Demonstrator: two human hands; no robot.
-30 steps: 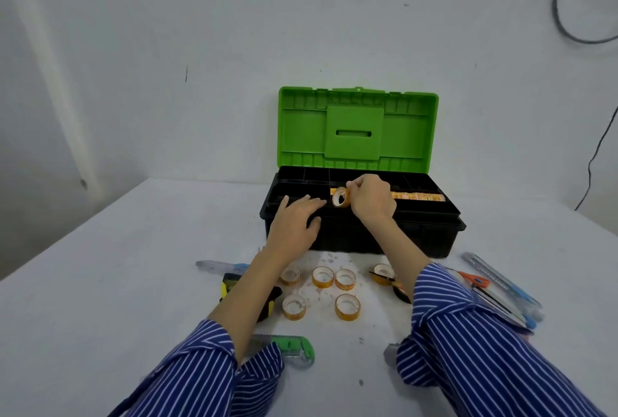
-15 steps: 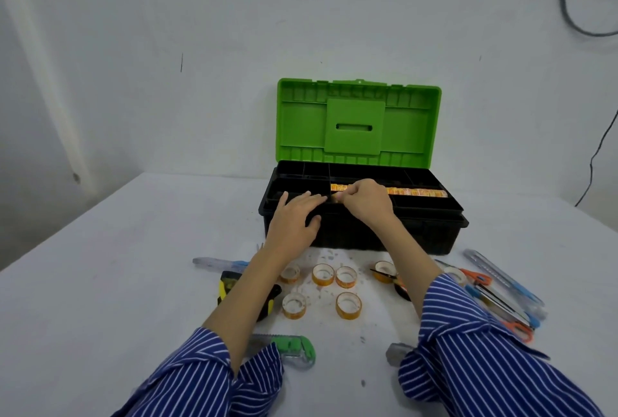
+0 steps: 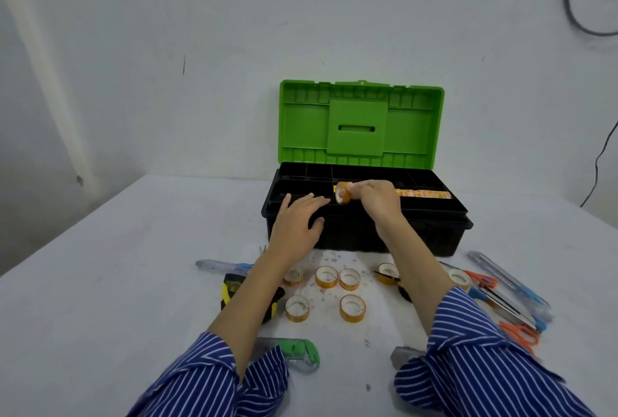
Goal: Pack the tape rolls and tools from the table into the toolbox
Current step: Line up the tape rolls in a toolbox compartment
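Observation:
A black toolbox (image 3: 431, 239) stands open with its green lid (image 3: 359, 125) upright. My right hand (image 3: 378, 197) pinches a small orange tape roll (image 3: 342, 193) on edge over the tray, at the left end of a row of tape rolls (image 3: 424, 194) lying in the long compartment. My left hand (image 3: 297, 226) rests flat on the box's front left rim with fingers straight. Several loose tape rolls (image 3: 326, 277) lie on the table in front of the box.
Scissors with orange handles (image 3: 520, 333) and blue utility knives (image 3: 511, 282) lie right of my right arm. A yellow-black tape measure (image 3: 230, 289), a clear-blue knife (image 3: 220, 264) and a green-handled cutter (image 3: 294, 351) lie left. A grey tool (image 3: 403, 354) sits by my right sleeve.
My right hand dipped toward the tray half a second ago and now holds the tape roll upright again at the row's left end. My left hand stayed on the rim.

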